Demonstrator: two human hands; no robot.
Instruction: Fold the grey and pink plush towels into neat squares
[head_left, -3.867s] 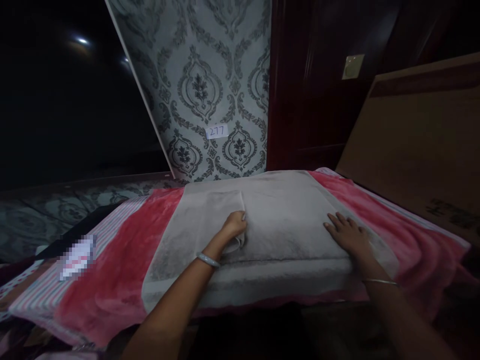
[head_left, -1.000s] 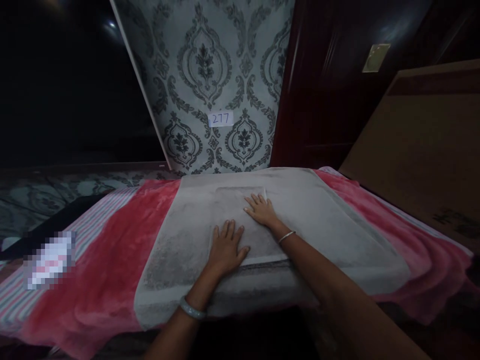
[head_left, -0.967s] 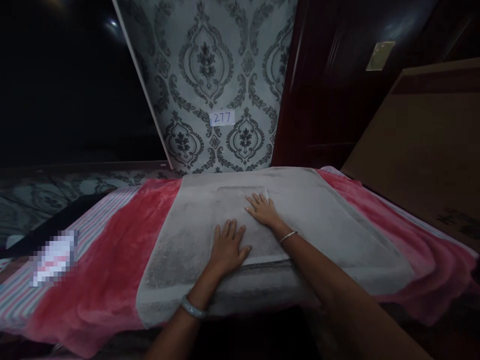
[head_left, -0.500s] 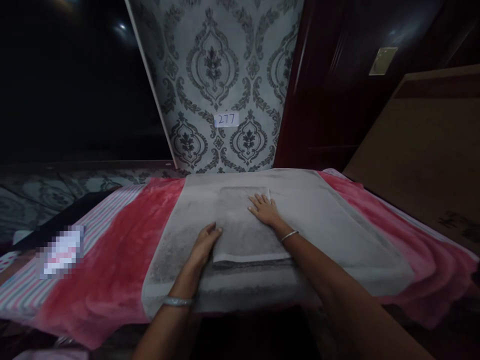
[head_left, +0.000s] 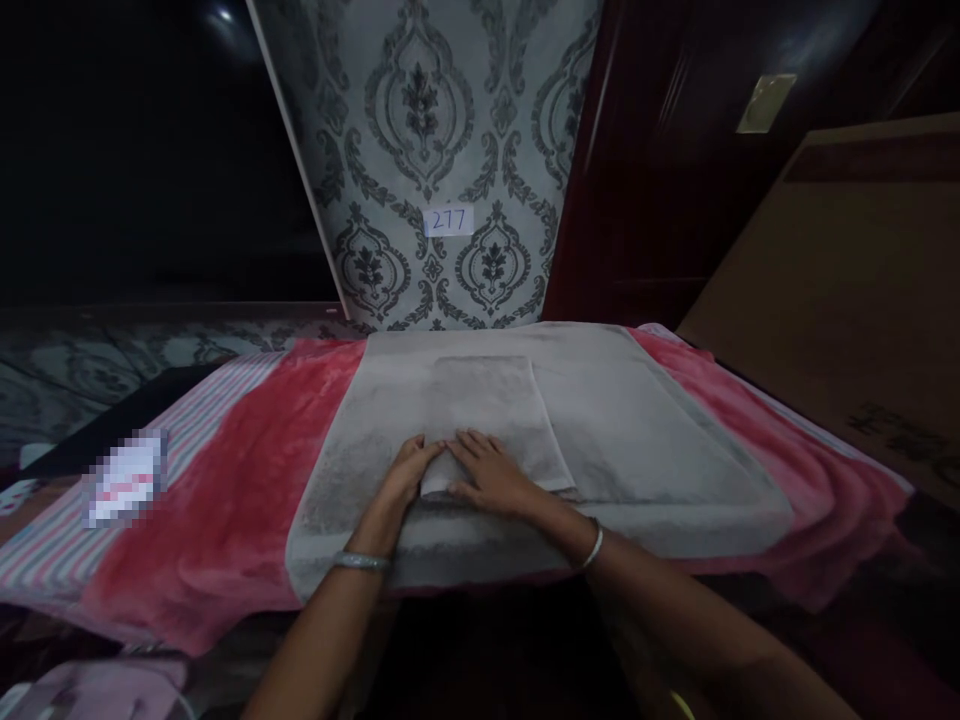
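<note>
below the white paper label marked 277 (head_left: 448, 221), and nearer the person than it, a small folded grey towel (head_left: 487, 405) lies on a wider grey cloth (head_left: 660, 440) spread flat over a red plush blanket (head_left: 217, 510). both hands meet at the towel's near left corner, the point farthest from the label.

the left hand (head_left: 405, 472) comes in from the side with its fingers bent and their tips tucked against that corner. it looks like a light pinch on the cloth's edge, but the thumb is hidden, so i cannot tell whether it really grips. the right hand (head_left: 491, 475) lies palm down on the towel's near edge, fingers loosely spread and holding nothing, just pressing. each wrist wears a thin bangle.

from where i stand the folding looks well along. the towel is already down to a narrow layered rectangle, its far edge, the one closest to the label, lies square, and its long sides run fairly straight. the unsettled part seems to be the corner under the hands, which sits a little raised rather than flat, along with the near edge.

left of the label's line, a striped sheet (head_left: 217, 395) shows beyond the blanket. right of the label stands a dark red wooden door (head_left: 637, 180), then a brown board (head_left: 847, 300).
</note>
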